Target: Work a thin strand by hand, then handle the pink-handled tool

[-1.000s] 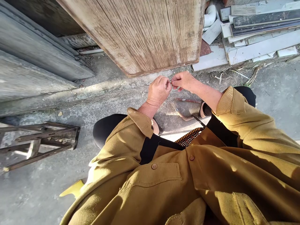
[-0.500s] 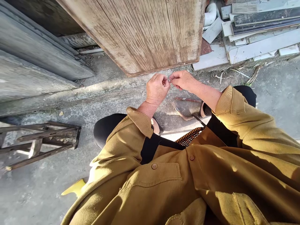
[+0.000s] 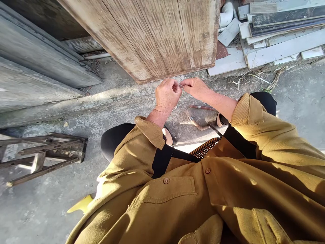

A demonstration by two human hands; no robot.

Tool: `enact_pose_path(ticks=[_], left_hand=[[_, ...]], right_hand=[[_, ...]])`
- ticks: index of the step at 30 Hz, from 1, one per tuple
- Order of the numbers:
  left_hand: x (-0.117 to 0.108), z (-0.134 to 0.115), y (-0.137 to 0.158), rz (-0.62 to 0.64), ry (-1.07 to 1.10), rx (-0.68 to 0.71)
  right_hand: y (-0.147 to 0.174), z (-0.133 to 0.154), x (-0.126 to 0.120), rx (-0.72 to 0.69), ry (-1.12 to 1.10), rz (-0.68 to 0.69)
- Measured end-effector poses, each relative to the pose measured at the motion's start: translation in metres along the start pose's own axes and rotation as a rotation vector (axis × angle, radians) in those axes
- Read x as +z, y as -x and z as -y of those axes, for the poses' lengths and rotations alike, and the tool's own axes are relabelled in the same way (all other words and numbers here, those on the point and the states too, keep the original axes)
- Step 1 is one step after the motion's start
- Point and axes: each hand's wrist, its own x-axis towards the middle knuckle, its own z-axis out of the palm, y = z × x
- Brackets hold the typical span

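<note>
Left hand: the left hand point(image 3: 168, 94) is curled, back upward, thumb and forefinger brought together in a pinch on the side facing right.
Right hand: the right hand point(image 3: 196, 88) reaches in from the right, its thumb and forefinger pinched and meeting the left fingertips.
Between the fingertips: both hands grasp a tiny item point(image 3: 180, 85), thin and darkish, too small to identify.
Under the hands: grey concrete ground point(image 3: 122, 110); the hands are raised in front of the knees, near the lower edge of the wooden panel.
Far side: a worn, planked wooden panel point(image 3: 162, 40) stands just beyond the hands.
Far right: a pile of boards point(image 3: 281, 51), mostly white, with dark ones among them; a white pipe elbow point(image 3: 226, 15) sits beside the panel; dry stalks point(image 3: 275, 81) lie in front of the pile.
Far left: large grey boards point(image 3: 43, 54).
Left: a weathered wooden frame point(image 3: 54, 146) on the ground; nearer, a yellow object point(image 3: 81, 204), partly hidden by the sleeve.
Between the feet: a reddish-brown rod point(image 3: 202, 107) near the right shoe.
Near side: black-clad knees, a mustard shirt point(image 3: 167, 200) with cuffs turned back, and a woven edge point(image 3: 206, 148) showing between the legs.
</note>
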Motion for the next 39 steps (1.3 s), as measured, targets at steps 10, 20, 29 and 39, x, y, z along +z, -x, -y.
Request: enact_pose_path(ticks=[10,20,29,39], left_hand=[[0.007,0.005,0.007,0.048,-0.017,0.096],[-0.001,0.014,0.004,0.014,0.087,0.169],[-0.013,0.017,0.014,0.118,0.187,0.196],[-0.004,0.018,0.011,0.224,-0.012,0.326]], right_hand=[[-0.002,-0.003,0.003,0.079,-0.011,-0.006],[0.007,0.003,-0.004,0.122,-0.116,0.010],[0.010,0.001,-0.008,0.154,-0.087,0.038],[0.009,-0.008,-0.007,0.066,0.059,0.101]])
